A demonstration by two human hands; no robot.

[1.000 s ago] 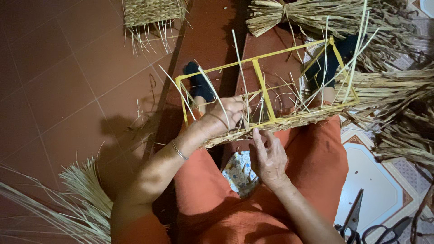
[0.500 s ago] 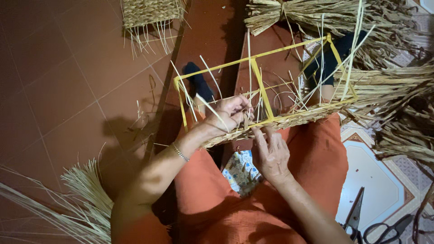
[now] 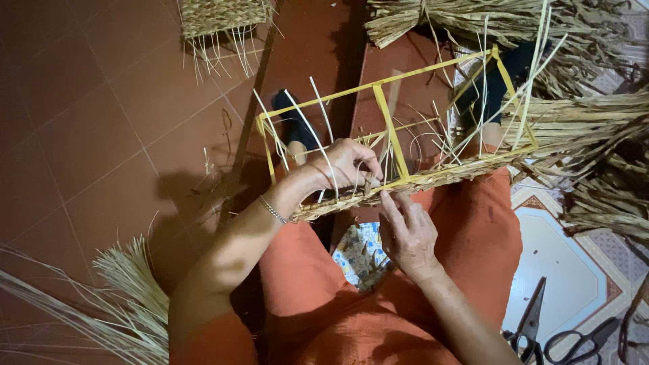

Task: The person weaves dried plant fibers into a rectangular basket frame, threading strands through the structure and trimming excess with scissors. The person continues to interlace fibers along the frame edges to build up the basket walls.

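Yellow wire frame point(image 3: 390, 128) sits centre to upper right of the frame, propped across the person's orange-clad lap, with a woven straw band point(image 3: 433, 179) along its near bottom edge. Left hand point(image 3: 345, 165) is curled closed around that band and pale straw strands just left of the frame's middle upright; right hand point(image 3: 407, 233) lies below it, fingers extended, fingertips touching the band, gripping nothing. Straw bundles point(image 3: 581, 135) upper right, scissors point(image 3: 531, 321) lower right, loose pale straw point(image 3: 128, 297) lower left.

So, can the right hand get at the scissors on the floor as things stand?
Probably yes: the right hand only rests on the woven strip, and nothing lies between it and the scissors.
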